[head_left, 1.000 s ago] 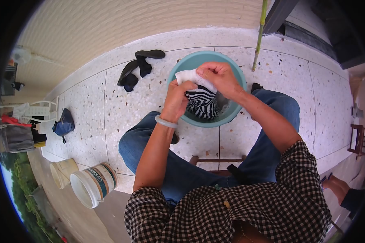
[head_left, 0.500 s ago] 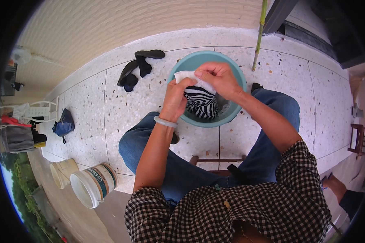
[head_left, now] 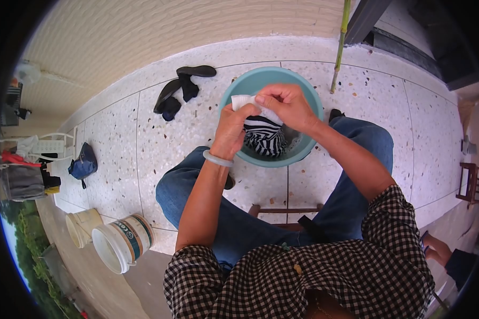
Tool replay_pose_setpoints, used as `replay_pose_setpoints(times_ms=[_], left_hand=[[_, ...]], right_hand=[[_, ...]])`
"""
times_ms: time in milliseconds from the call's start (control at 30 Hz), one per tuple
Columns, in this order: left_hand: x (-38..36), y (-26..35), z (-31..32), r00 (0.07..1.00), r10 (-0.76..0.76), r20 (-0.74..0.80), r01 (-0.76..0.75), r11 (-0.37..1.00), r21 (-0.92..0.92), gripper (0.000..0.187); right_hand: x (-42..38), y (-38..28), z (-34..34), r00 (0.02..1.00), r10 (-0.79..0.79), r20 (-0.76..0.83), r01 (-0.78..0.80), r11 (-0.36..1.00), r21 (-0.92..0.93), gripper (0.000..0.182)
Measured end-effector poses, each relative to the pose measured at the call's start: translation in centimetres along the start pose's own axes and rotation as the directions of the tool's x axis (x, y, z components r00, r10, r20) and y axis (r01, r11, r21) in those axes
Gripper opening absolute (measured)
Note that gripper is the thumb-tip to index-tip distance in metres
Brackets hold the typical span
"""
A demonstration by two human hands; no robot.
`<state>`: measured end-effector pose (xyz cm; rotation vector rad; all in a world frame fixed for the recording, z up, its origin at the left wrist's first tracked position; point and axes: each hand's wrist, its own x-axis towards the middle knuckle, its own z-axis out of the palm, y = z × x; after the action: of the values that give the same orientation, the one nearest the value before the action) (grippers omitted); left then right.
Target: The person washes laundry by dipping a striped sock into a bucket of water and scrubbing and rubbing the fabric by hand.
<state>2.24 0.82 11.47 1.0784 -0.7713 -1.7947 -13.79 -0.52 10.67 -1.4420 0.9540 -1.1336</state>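
Between my knees stands a teal basin (head_left: pixel 243 84) with some sudsy water (head_left: pixel 299 144) in it. A black-and-white striped garment (head_left: pixel 265 139) with a white ribbed band (head_left: pixel 241 101) hangs down into the basin, its lower part bunched. My left hand (head_left: pixel 233 127) pinches the band from the left. My right hand (head_left: pixel 288 105) grips it close by on the right, fingers curled and thumb pressed on the cloth. Both hands are above the basin, nearly touching. The part of the band under the fingers is hidden.
Black shoes (head_left: pixel 167 95) with dark socks (head_left: pixel 189 87) lie left of the basin. Two buckets (head_left: pixel 123 242) and a blue bag (head_left: pixel 84 162) are farther left. A green bamboo pole (head_left: pixel 338 64) stands behind on the right. Another person's foot (head_left: pixel 436 249) shows at right.
Both hands keep hold of the white band; my left hand has shifted very slightly, covering a little more of it. The other person's foot at right has moved.
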Motion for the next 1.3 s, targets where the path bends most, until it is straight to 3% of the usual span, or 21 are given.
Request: replay_pose_setpoints(times_ms=[67, 167, 267, 467, 567, 767, 867, 1100, 1167, 1300], left_hand=[[0.2, -0.8, -0.5, 0.999, 0.044, 0.019, -0.044, 0.999, 0.006, 0.02], [-0.2, 0.5, 0.0, 0.997, -0.074, 0.039, 0.079, 0.981, -0.177, 0.02], [-0.2, 0.4, 0.3, 0.999, -0.035, -0.028, 0.034, 0.997, -0.066, 0.022], [0.1, -0.6, -0.4, 0.999, 0.043, 0.024, -0.043, 0.999, -0.003, 0.021], [-0.4, 0.8, 0.6, 0.999, -0.041, 0.032, 0.045, 0.989, -0.142, 0.022], [0.2, -0.5, -0.3, 0.999, 0.045, 0.029, -0.045, 0.999, 0.0, 0.023], [-0.3, 0.1, 0.5, 1.0, 0.0, 0.016, 0.002, 0.997, -0.082, 0.022], [0.2, -0.4, -0.2, 1.0, 0.008, 0.007, -0.008, 0.999, 0.034, 0.023], [0.5, -1.3, -0.7, 0.998, 0.05, 0.023, -0.051, 0.997, 0.05, 0.023], [-0.2, -0.2, 0.3, 1.0, -0.022, 0.003, 0.023, 0.999, -0.034, 0.024]], right_hand=[[0.0, -0.3, 0.1, 1.0, 0.014, -0.025, -0.013, 0.999, 0.032, 0.011], [0.2, -0.2, 0.4, 0.999, -0.029, -0.038, 0.03, 0.999, 0.029, 0.011], [0.3, 0.2, 0.3, 0.999, -0.053, -0.006, 0.053, 0.999, 0.004, 0.012], [0.2, -0.2, 0.2, 0.999, 0.008, -0.046, -0.006, 0.999, 0.051, 0.012], [0.3, -0.3, 0.2, 0.999, -0.002, -0.039, 0.004, 0.999, 0.048, 0.012], [0.2, -0.1, 0.0, 0.999, 0.019, -0.037, -0.019, 1.0, 0.008, 0.012], [0.3, 0.0, 0.0, 0.999, -0.009, -0.051, 0.009, 1.0, 0.015, 0.013], [0.3, 0.1, -0.3, 0.999, -0.028, 0.03, 0.031, 0.994, -0.103, 0.015], [0.3, 0.2, -0.1, 1.0, 0.001, -0.002, -0.001, 0.998, -0.058, 0.014], [0.5, 0.2, 0.0, 1.0, -0.008, -0.027, 0.009, 1.0, 0.026, 0.014]])
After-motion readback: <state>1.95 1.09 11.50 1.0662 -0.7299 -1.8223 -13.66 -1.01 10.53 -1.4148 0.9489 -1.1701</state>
